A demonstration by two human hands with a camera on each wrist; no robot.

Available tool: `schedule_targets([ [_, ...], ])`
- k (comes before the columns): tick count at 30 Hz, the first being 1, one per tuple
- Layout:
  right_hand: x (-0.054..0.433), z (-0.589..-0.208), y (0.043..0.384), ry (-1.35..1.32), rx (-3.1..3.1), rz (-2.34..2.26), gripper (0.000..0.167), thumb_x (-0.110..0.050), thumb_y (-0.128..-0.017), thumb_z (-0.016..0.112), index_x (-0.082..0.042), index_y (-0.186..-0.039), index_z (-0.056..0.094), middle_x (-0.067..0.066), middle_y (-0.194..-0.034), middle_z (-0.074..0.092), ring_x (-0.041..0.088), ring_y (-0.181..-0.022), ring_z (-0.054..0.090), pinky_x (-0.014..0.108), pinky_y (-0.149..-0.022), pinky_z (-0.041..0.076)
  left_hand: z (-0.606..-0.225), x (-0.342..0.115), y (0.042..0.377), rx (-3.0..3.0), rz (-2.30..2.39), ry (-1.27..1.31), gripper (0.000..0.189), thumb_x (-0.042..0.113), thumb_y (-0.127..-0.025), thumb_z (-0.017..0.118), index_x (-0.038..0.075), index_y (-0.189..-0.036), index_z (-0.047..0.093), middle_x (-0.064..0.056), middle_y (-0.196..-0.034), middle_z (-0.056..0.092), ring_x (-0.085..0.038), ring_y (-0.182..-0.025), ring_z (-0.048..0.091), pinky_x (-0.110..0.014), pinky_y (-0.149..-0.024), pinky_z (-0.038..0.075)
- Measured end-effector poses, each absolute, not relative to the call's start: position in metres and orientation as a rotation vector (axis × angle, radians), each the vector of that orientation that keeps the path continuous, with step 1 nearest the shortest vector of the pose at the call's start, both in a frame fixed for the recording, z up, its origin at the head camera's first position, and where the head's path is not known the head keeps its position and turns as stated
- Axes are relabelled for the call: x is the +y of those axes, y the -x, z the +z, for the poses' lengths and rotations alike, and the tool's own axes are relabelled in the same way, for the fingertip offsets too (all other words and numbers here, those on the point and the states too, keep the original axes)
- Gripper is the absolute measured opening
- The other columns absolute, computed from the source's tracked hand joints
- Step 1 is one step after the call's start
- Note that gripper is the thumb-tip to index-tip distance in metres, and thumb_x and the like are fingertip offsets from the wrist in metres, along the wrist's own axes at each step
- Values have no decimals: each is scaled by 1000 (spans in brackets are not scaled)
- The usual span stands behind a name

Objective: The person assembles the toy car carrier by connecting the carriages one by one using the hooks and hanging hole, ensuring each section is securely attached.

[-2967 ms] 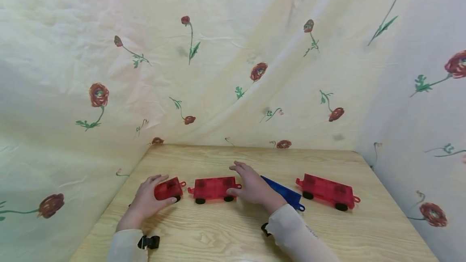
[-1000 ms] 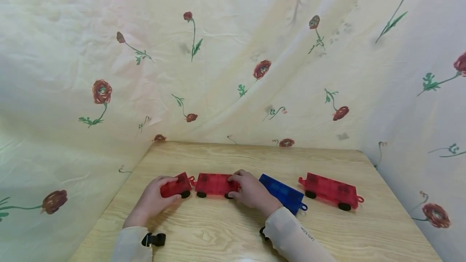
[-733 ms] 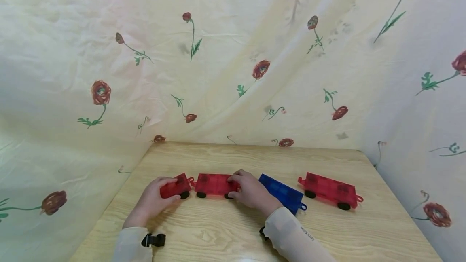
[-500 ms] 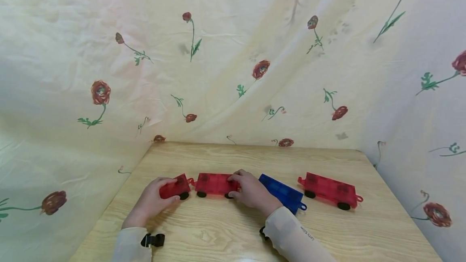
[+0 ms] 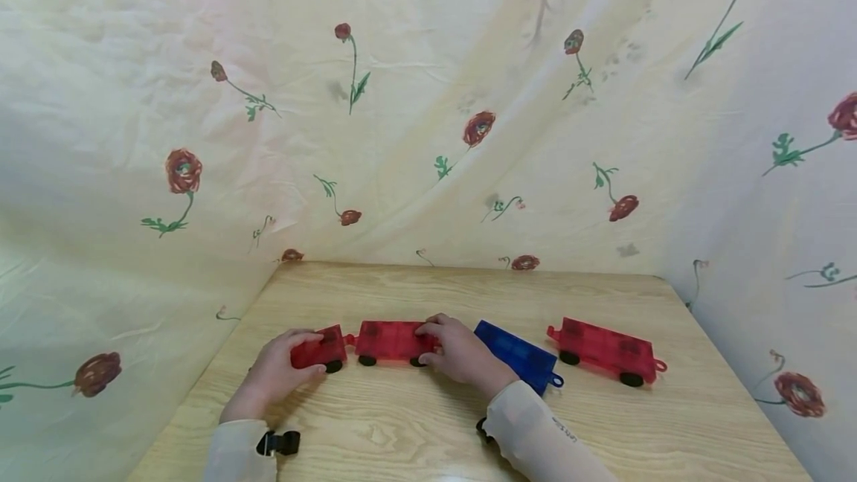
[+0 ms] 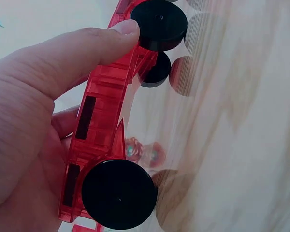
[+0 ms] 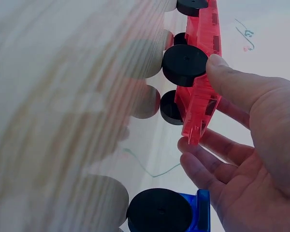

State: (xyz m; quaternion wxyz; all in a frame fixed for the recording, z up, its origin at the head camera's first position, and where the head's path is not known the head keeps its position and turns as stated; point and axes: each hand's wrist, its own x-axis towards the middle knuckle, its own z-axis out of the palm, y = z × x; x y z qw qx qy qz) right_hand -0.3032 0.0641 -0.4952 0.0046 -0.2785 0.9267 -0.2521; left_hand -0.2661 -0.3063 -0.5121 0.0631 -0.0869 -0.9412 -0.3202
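Note:
My left hand (image 5: 271, 370) grips a red translucent toy train car (image 5: 329, 343) with black wheels, thumb on its near side and fingers on the far side. In the left wrist view, the car (image 6: 99, 106) stands on its wheels. My right hand (image 5: 458, 352) pinches the right end of a second red train car (image 5: 388, 337) between thumb and fingers. Between the two cars, the loop of one meets the hook of the other. A blue train car (image 5: 514, 355) lies right behind my right hand, its end also showing low in the right wrist view.
Farther right on the wooden table (image 5: 402, 437) stands another red train car (image 5: 605, 349), hook toward the left and loop toward the right. A flower-patterned cloth (image 5: 415, 95) hangs behind the table and along both sides.
My right hand has closed on the second car's end. The left car came right to meet it, then turned straighter and shifted slightly left. The blue and far red cars stay put.

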Motion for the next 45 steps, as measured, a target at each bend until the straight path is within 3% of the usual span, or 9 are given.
schedule_targets([
  [7,66,-496,300,857,2905,-769,49,-34,-95,81,-18,-139,68,8,-149,55,32,-134,54,50,-110,48,-509,-302,264,-2863,-947,245,62,35,-82,92,19,-138,69,-12,-150,56,-44,-138,49,-65,-108,44],
  [13,71,-492,294,853,2922,-720,54,-37,-95,80,-20,-144,65,11,-163,42,36,-145,46,53,-113,44,-508,-295,262,-2817,-927,249,68,41,-83,90,18,-143,66,-13,-151,53,-49,-138,45,-67,-100,49],
  [20,89,-485,290,958,3030,-598,52,-42,-95,79,-18,-141,68,10,-160,48,34,-143,48,55,-114,42,-504,-282,264,-2693,-944,340,64,40,-90,85,21,-146,62,-10,-150,52,-42,-137,47,-71,-105,41],
  [31,126,-473,282,966,3085,-544,54,-44,-95,78,-17,-140,68,11,-159,48,37,-145,45,58,-120,31,-494,-251,272,-2665,-903,473,64,42,-90,85,22,-147,62,-9,-151,52,-39,-137,48,-67,-105,44],
  [38,151,-470,275,868,3134,-462,58,-47,-92,81,-20,-142,67,9,-159,47,38,-144,44,59,-117,36,-491,-228,279,-2748,-896,520,64,44,-91,83,28,-149,59,-4,-154,49,-37,-140,46,-63,-106,45],
  [45,177,-474,264,780,3129,-487,61,-48,-92,81,-22,-144,65,10,-162,44,41,-145,42,62,-114,39,-492,-204,288,-2814,-860,574,68,45,-90,84,27,-150,59,-5,-156,47,-36,-141,45,-61,-108,45],
])
